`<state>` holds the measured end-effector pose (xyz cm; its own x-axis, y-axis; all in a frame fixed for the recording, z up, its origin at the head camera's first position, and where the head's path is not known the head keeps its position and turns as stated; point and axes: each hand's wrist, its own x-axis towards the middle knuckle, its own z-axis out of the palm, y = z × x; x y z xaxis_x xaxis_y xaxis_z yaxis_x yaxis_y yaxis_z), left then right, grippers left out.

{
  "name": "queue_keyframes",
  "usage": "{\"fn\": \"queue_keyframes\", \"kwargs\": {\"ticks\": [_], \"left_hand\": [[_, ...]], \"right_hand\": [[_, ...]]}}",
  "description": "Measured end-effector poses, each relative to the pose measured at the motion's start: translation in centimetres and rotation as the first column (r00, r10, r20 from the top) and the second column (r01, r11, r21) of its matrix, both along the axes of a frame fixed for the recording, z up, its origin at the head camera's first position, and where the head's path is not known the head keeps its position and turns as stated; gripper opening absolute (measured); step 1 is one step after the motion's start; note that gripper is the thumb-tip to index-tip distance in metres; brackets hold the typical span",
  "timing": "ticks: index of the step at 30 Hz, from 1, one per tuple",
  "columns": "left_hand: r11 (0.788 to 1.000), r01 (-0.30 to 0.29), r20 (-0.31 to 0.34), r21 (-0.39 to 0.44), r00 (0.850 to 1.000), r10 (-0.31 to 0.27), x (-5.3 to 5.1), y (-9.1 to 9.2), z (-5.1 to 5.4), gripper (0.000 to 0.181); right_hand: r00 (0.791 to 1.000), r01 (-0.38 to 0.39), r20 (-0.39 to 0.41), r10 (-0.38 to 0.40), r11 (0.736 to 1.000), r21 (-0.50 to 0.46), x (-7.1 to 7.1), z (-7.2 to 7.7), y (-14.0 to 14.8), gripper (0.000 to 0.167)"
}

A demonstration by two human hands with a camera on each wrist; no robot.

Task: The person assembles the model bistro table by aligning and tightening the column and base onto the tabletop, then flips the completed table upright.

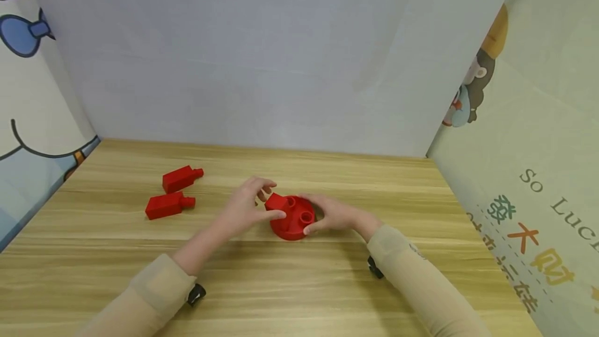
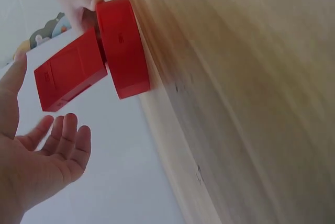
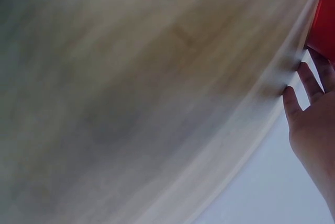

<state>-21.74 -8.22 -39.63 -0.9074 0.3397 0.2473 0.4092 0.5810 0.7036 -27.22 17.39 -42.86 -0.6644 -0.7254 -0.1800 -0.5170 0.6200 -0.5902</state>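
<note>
On the desk (image 1: 262, 285), the near red block (image 1: 165, 205) lies at nine o'clock from the round base (image 1: 291, 230); the far red block (image 1: 179, 179) lies just beside it, towards ten. At about ten, the left hand (image 1: 247, 206) surrounds the standing red block (image 1: 277, 203), its grip apart; that block is on the base, beside two raised sockets (image 1: 306, 217). At three, the right hand (image 1: 334, 212) has its grip clamped on the base's edge, thumb at four.

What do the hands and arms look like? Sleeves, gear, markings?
Left hand and right hand are bare, ungloved. Left sleeve and right sleeve: long, plain beige. Small black gear shows under each cuff; a faint grey marking on the right sleeve, unreadable.
</note>
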Motion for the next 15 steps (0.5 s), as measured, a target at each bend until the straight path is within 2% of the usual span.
{"fn": "queue_keyframes", "kwargs": {"ticks": [3, 7, 11, 15], "left_hand": [[0.998, -0.051, 0.044, 0.027, 0.998, 0.050, 0.05, 0.50, -0.21, 0.056], [0.996, -0.072, 0.079, 0.053, 0.995, 0.067, -0.04, 0.79, -0.49, 0.049], [0.997, -0.049, 0.081, 0.058, 0.996, 0.044, -0.29, 0.78, -0.64, 0.045], [0.997, 0.019, 0.064, 0.071, 0.998, -0.023, -0.63, 0.71, -0.51, 0.041]], "right_hand": [[1.000, 0.003, 0.001, -0.003, 1.000, 0.006, 0.06, 0.06, 0.01, 0.090], [1.000, 0.008, -0.002, -0.008, 1.000, 0.011, 0.13, 0.13, 0.01, 0.090], [1.000, -0.001, -0.001, 0.001, 1.000, -0.003, 0.07, 0.06, 0.02, 0.089], [1.000, -0.020, 0.001, 0.020, 0.999, -0.037, -0.04, 0.03, 0.03, 0.087]]}}
